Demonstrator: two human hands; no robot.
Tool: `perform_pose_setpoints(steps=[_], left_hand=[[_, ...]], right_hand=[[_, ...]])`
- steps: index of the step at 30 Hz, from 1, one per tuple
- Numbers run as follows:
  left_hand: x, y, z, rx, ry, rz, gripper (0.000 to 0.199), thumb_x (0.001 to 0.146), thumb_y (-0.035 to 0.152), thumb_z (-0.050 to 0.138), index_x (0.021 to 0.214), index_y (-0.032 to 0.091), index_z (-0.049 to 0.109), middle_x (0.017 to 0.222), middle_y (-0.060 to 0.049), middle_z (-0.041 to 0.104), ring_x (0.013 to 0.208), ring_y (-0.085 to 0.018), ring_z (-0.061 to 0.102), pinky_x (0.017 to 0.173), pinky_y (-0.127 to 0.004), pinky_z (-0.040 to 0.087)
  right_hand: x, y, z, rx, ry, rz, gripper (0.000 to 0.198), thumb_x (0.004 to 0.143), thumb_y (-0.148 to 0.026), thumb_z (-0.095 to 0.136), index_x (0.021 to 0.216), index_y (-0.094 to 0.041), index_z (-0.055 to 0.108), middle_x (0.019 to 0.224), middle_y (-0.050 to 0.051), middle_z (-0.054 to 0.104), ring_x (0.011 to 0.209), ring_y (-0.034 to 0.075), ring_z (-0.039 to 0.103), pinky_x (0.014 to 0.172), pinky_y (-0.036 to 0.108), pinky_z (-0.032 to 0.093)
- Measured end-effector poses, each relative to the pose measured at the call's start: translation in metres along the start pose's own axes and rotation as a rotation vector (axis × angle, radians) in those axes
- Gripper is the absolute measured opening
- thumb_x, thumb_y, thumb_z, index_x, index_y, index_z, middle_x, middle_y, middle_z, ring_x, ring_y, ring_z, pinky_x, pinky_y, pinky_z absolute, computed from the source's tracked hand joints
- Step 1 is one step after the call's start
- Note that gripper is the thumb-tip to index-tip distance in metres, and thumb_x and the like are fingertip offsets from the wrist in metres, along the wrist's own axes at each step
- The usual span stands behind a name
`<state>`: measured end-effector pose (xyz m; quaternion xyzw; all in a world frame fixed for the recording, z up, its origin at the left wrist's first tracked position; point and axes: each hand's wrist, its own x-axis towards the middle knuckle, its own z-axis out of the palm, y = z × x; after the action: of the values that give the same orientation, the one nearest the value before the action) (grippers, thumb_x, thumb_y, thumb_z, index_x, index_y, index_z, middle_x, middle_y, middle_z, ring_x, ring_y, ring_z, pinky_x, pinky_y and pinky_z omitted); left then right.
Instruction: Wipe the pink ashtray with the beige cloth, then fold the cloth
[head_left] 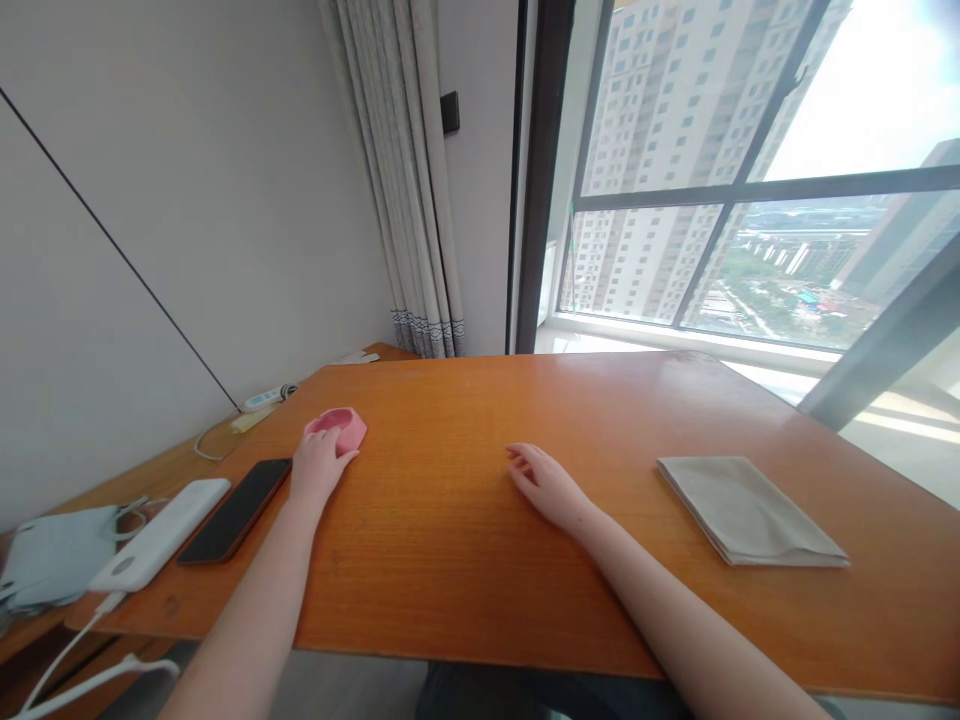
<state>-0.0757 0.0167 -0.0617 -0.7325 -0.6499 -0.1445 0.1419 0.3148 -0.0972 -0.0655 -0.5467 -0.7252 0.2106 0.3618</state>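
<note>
At the left of the table, my left hand (319,462) grips the near rim of a small pink bowl (352,430) with angular sides. Its fingers reach over the rim and the thumb lies along the outside; the fingertips are partly hidden. My right hand (546,482) rests near the middle of the wooden table (435,560), fingers loosely bent and slightly apart, with nothing in it. A folded beige cloth (750,510) lies to the right of that hand.
Left of my left forearm lie a black phone (236,510) and a white power bank (161,535) with a cable plugged in. A grey pouch (56,555) sits farther left. Behind are a power strip (262,400), a curtain (405,180) and a large window (735,190).
</note>
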Motion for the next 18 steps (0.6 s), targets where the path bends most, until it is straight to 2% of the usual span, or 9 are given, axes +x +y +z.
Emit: perform_pose_setpoints(steps=[4, 7, 11, 13, 15, 18], left_hand=[[0.001, -0.002, 0.002, 0.018, -0.001, 0.004, 0.046, 0.073, 0.045, 0.057, 0.103, 0.011, 0.058, 0.096, -0.015, 0.063, 0.096, -0.031, 0.053, 0.089, -0.040, 0.040], [0.003, -0.003, 0.003, 0.029, -0.017, 0.013, 0.048, 0.073, 0.043, 0.057, 0.106, 0.009, 0.057, 0.097, -0.017, 0.063, 0.097, -0.031, 0.054, 0.091, -0.040, 0.039], [0.002, -0.001, -0.002, 0.031, -0.070, 0.001, 0.046, 0.073, 0.041, 0.057, 0.107, 0.009, 0.056, 0.103, -0.017, 0.062, 0.103, -0.032, 0.052, 0.093, -0.042, 0.037], [0.001, 0.003, -0.006, 0.019, -0.061, -0.043, 0.050, 0.073, 0.044, 0.056, 0.111, 0.011, 0.054, 0.108, -0.019, 0.060, 0.107, -0.035, 0.050, 0.096, -0.050, 0.033], [-0.001, 0.008, -0.009, -0.026, 0.001, -0.072, 0.055, 0.077, 0.047, 0.052, 0.120, 0.013, 0.049, 0.117, -0.019, 0.056, 0.114, -0.037, 0.045, 0.097, -0.059, 0.027], [-0.001, 0.014, -0.011, -0.125, 0.133, -0.022, 0.053, 0.083, 0.043, 0.043, 0.127, 0.014, 0.041, 0.127, -0.018, 0.049, 0.119, -0.034, 0.041, 0.100, -0.059, 0.023]], right_hand=[[0.001, -0.001, -0.001, -0.026, -0.017, 0.004, 0.028, 0.084, -0.021, 0.045, 0.110, -0.018, 0.054, 0.104, 0.007, 0.061, 0.091, 0.016, 0.059, 0.085, 0.032, 0.047], [0.000, -0.006, -0.004, -0.083, -0.053, 0.001, 0.023, 0.084, -0.021, 0.046, 0.102, -0.018, 0.059, 0.100, 0.008, 0.063, 0.091, 0.018, 0.059, 0.085, 0.033, 0.046], [-0.008, -0.008, -0.017, -0.069, -0.082, -0.033, 0.020, 0.083, -0.022, 0.047, 0.095, -0.019, 0.062, 0.098, 0.008, 0.063, 0.095, 0.019, 0.058, 0.088, 0.034, 0.044], [-0.016, -0.001, -0.032, -0.002, -0.027, 0.011, 0.022, 0.084, -0.026, 0.045, 0.098, -0.020, 0.061, 0.102, 0.007, 0.063, 0.097, 0.018, 0.059, 0.087, 0.033, 0.046], [-0.029, 0.013, -0.056, -0.017, 0.089, 0.073, 0.025, 0.085, -0.031, 0.043, 0.100, -0.020, 0.059, 0.106, 0.007, 0.062, 0.101, 0.019, 0.058, 0.089, 0.034, 0.046], [-0.057, 0.048, -0.107, -0.291, 0.318, 0.199, 0.030, 0.084, -0.032, 0.041, 0.104, -0.018, 0.058, 0.111, 0.011, 0.061, 0.109, 0.023, 0.054, 0.098, 0.039, 0.038]])
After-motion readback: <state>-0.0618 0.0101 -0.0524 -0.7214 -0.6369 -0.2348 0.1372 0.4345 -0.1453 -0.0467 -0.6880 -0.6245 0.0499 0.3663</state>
